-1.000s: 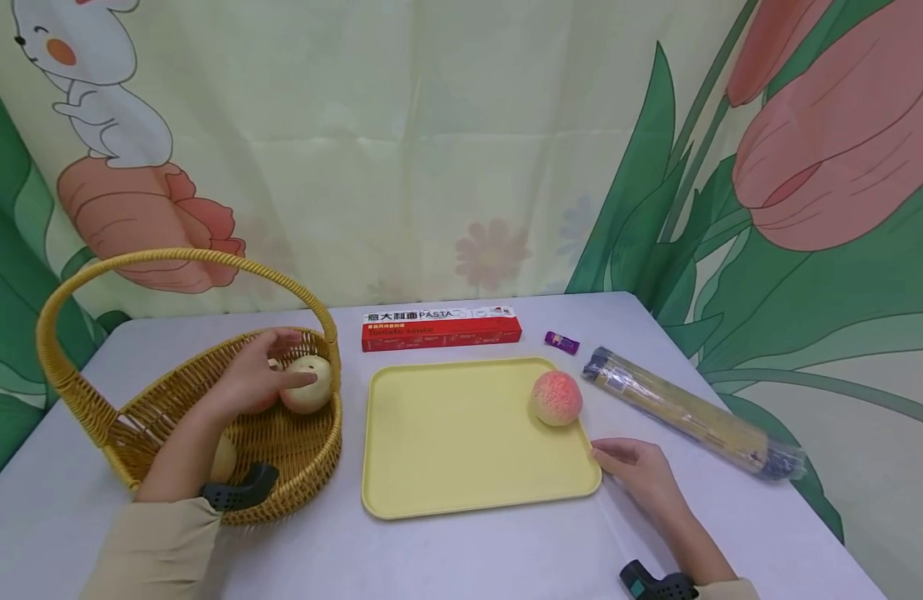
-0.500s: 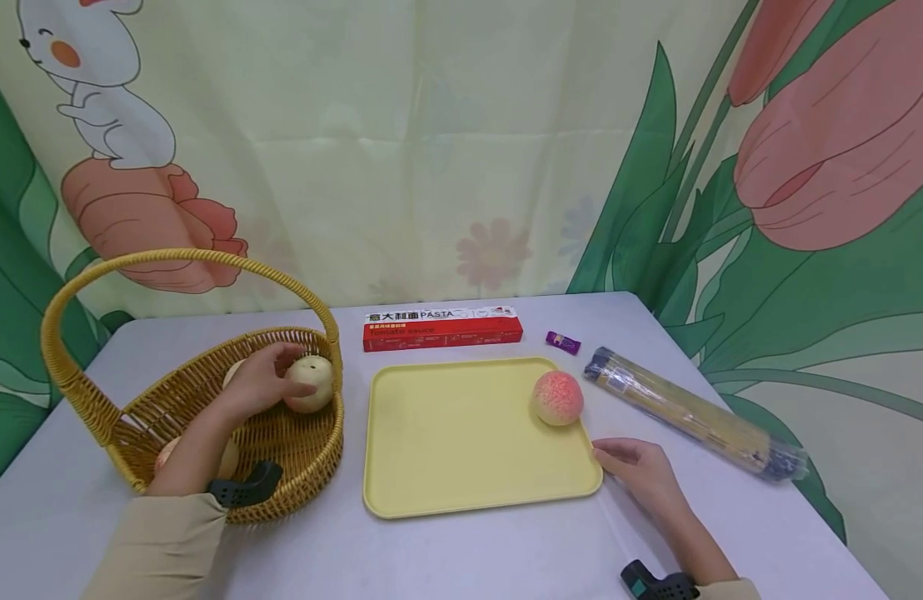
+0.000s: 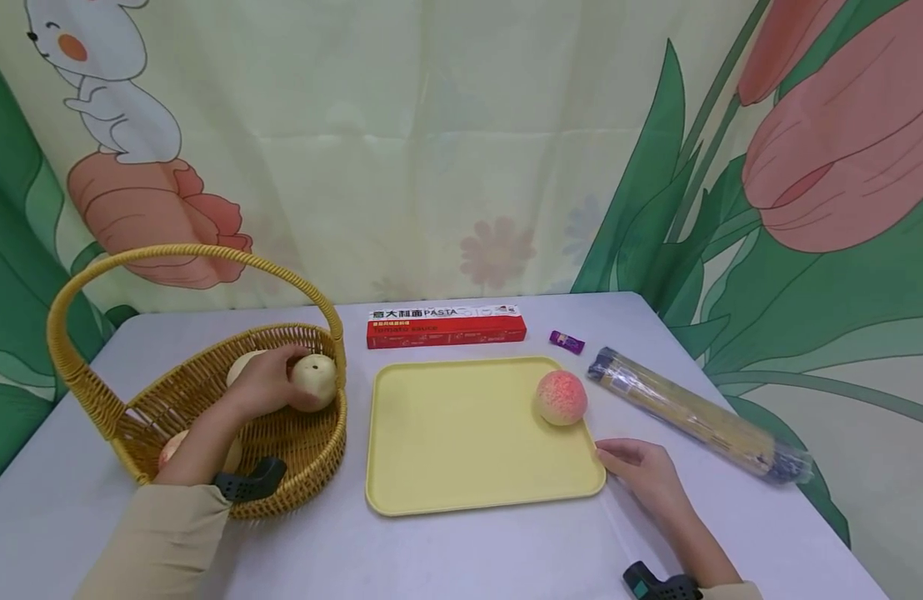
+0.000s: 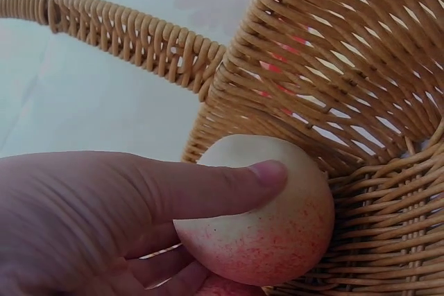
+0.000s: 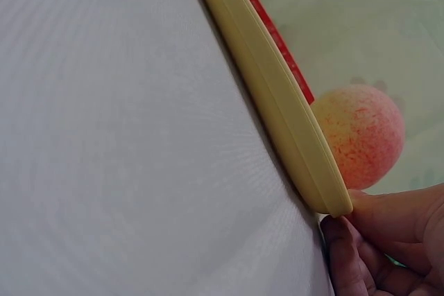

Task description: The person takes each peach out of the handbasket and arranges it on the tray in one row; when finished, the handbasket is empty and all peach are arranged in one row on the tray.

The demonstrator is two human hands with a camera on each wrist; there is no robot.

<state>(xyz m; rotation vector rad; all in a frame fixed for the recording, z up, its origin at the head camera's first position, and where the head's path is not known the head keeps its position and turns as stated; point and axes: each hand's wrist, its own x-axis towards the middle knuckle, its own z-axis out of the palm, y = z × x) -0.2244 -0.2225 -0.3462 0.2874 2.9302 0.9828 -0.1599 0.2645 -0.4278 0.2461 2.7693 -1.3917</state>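
My left hand (image 3: pixel 262 390) reaches into the wicker basket (image 3: pixel 331 454) and grips a pale peach with a pink blush (image 3: pixel 316 381) at the basket's right end. The left wrist view shows the thumb laid across that peach (image 4: pixel 284 233), with the other fingers partly hidden behind it. Over at the tray's right edge, my right hand (image 3: pixel 647 477) pinches the rim of the yellow tray (image 3: pixel 461 442), thumb above and fingers below. A pink peach (image 3: pixel 561 397) sits on the tray near its far right corner, close to that hand.
More peaches lie in the basket, including a pale one (image 3: pixel 241 365) behind the left hand and one (image 3: pixel 172 447) by the forearm. The basket's tall handle arches overhead. Behind the tray are a red pasta box (image 3: pixel 446 329), a small purple packet (image 3: pixel 566 342) and a spaghetti pack (image 3: pixel 697 417).
My left hand has lowered onto the peach, its thumb and fingers now closed round it. The right hand keeps its place at the tray. The head view has shifted slightly.
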